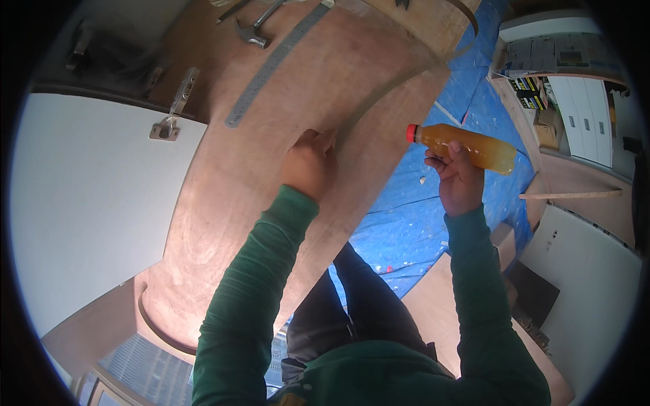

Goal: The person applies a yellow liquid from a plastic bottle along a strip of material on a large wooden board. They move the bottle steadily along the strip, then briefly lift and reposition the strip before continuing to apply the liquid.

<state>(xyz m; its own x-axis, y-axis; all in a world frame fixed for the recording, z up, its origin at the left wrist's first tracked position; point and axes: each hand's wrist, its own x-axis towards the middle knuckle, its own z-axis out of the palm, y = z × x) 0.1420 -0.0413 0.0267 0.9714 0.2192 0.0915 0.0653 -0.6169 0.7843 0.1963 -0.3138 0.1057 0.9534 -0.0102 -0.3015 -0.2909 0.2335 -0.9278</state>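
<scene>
My right hand is wrapped round a clear plastic bottle of amber-yellow liquid. The bottle lies nearly level over the blue sheet, its red cap toward the left. Over the wooden board, my left hand is closed, thumb and fingers pinched on the near end of a long thin brown strip of edge banding. From there the strip curves away to the far right and loops back at the board's far edge. How the fingertips grip it is partly hidden.
On the board lie a metal ruler and a claw hammer. A white door panel with a hinge stands at left. Blue sheeting covers the floor. Another brown strip curls near the lower left.
</scene>
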